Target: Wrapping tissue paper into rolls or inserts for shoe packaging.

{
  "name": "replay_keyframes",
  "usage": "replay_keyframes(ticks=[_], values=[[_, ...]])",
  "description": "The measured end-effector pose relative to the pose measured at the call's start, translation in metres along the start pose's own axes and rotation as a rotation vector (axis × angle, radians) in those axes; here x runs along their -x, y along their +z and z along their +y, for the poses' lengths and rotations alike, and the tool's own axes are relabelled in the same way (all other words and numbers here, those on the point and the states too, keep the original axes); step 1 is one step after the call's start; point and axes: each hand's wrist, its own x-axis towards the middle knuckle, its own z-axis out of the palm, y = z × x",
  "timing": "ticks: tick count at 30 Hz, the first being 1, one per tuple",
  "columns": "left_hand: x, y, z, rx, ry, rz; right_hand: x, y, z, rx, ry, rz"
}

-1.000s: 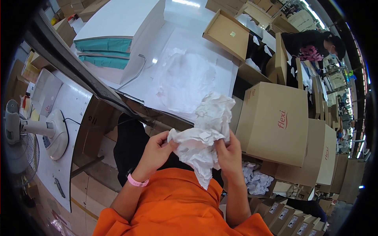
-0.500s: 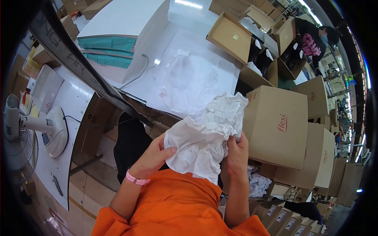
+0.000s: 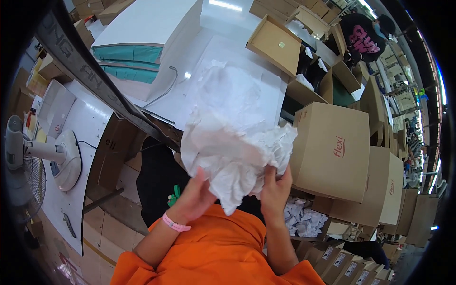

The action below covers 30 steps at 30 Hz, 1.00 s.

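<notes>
A crumpled sheet of white tissue paper (image 3: 230,159) is held up in front of my orange top. My right hand (image 3: 275,192) pinches its lower right part between thumb and fingers. At the lower left of the sheet is my left hand (image 3: 194,197), wearing a pink wristband (image 3: 175,223). Its thumb points up along the paper, and its other fingers are partly hidden behind the folds. Beyond, more thin white paper (image 3: 228,90) lies spread on the white table (image 3: 209,40).
Closed brown boxes (image 3: 332,147) stand at right, above a bin of crumpled paper (image 3: 304,218). An open box holds black boots (image 3: 314,73). A metal post (image 3: 102,80) crosses at left, near a white fan (image 3: 64,152). Another person (image 3: 363,38) works at far right.
The sheet has swung up and spread to the left, its upper edge now blurred. My left hand has shifted slightly lower. The other person has moved left, and the open box there has moved.
</notes>
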Motion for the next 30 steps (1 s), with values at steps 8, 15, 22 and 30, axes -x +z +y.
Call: replay_keyframes(ticks=[8, 15, 22, 30], values=[[0.008, -0.001, 0.018, -0.301, -0.147, 0.246, -0.018, -0.025, 0.006, 0.035, 0.117, 0.025], [0.007, -0.005, 0.044, -0.546, -0.135, 0.234, -0.046, -0.07, -0.007, 0.032, 0.22, -0.228], [0.007, -0.006, 0.067, -1.083, -0.097, 0.027, -0.05, -0.08, -0.015, 0.076, 0.284, -0.325], [0.004, -0.009, 0.061, -0.944, 0.012, 0.067, -0.035, -0.054, -0.002, 0.13, 0.164, -0.191]])
